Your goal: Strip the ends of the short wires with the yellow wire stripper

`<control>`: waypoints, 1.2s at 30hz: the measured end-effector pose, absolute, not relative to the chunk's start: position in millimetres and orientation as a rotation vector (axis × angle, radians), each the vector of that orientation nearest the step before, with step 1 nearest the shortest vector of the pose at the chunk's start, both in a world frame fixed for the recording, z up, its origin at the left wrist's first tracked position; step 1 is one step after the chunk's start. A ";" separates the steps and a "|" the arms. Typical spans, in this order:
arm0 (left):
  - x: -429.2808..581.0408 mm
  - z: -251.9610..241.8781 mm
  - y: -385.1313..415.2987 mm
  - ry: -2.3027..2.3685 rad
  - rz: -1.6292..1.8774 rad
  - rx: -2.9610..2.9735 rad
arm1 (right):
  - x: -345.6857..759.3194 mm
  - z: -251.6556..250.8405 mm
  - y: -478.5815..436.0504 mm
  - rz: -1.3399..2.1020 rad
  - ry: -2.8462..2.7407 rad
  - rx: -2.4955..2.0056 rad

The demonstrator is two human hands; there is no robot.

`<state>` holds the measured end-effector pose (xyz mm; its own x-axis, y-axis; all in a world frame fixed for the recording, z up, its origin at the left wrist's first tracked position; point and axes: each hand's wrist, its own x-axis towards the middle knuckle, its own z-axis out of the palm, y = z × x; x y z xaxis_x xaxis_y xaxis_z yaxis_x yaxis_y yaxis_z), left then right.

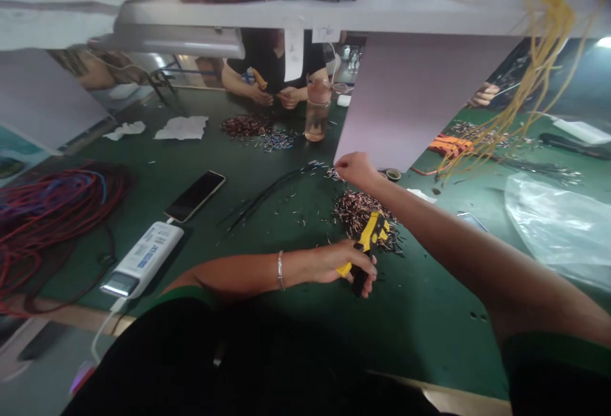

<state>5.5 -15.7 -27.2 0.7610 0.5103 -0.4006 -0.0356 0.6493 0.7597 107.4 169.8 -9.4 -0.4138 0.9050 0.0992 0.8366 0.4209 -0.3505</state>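
Observation:
My left hand (338, 263) is wrapped around the grip of a yellow-and-black wire stripper (371, 235), whose head points up over a heap of short copper-ended wire pieces (358, 215) on the green bench mat (420, 327). My right hand (353, 171) hangs above the mat with its fingers drawn together. Its fingertips are beside the ends of a bunch of thin black wires (270, 193). I cannot tell whether those fingers hold a wire.
A coil of red wire (52, 212) lies at the left, near a smartphone (195, 196) cabled to a white power bank (142, 258). A co-worker's hands (272, 95) work across the bench behind a water bottle (317, 110). Yellow wires (539, 53) hang from the overhead shelf (334, 15).

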 end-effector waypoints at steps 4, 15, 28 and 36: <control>8.8 -42.3 -15.0 0.653 0.326 0.785 | 60.1 -8.9 169.1 0.166 -2.759 -1.290; 12.3 -45.3 -16.1 0.636 0.305 0.808 | 10.7 -28.0 169.4 -0.175 -3.169 -0.847; 15.8 -57.7 -14.4 0.602 0.337 0.778 | 37.2 -27.6 176.5 -0.171 -3.130 -0.995; 15.5 -58.7 -14.0 0.579 0.326 0.767 | 64.2 -19.6 202.9 0.003 -2.901 -1.271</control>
<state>15.5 -14.0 -58.7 0.7975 0.4768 -0.3696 -0.0697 0.6813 0.7287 64.2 202.9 -19.6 -0.6777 0.7350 -0.0240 0.7350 0.6780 0.0081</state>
